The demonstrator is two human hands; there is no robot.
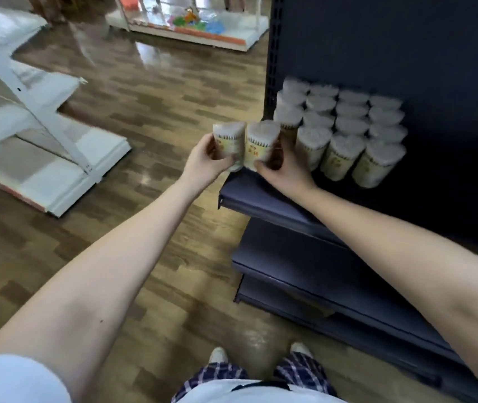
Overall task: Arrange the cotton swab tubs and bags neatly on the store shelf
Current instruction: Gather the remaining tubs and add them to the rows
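1. The left hand (207, 162) is gripping the left tub (227, 145), fingers and thumb curled round its side. The right hand (283, 170) is gripping the right tub (262, 144) the same way. The 2 tubs are standing upright and pressing side to side.
2. Both held tubs are sitting at the near left corner of the shelf (242, 186). The hands are hiding their bases, so I cannot tell whether they are resting on the shelf or hanging just above it. The left tub looks to be partly past the shelf's left end.
3. Just to the right, a block of tubs (345, 126) is standing in tidy rows, running back to the dark rear panel.
4. The step in hand looks like adding these 2 tubs to the left side of that block, so the task seems well along for tubs. No bags are showing here.
5. The next move probably calls for sliding both tubs right and slightly farther in, until they are touching the block and lining up with its near row, then setting them down flat before letting go.
6. Each tub is carrying a pale yellow label with orange-red characters, but blur is making them unreadable, and no brand can be made out.
7. The lower shelves (304, 257) and a white rack (43, 158) on the floor to the left are also showing.
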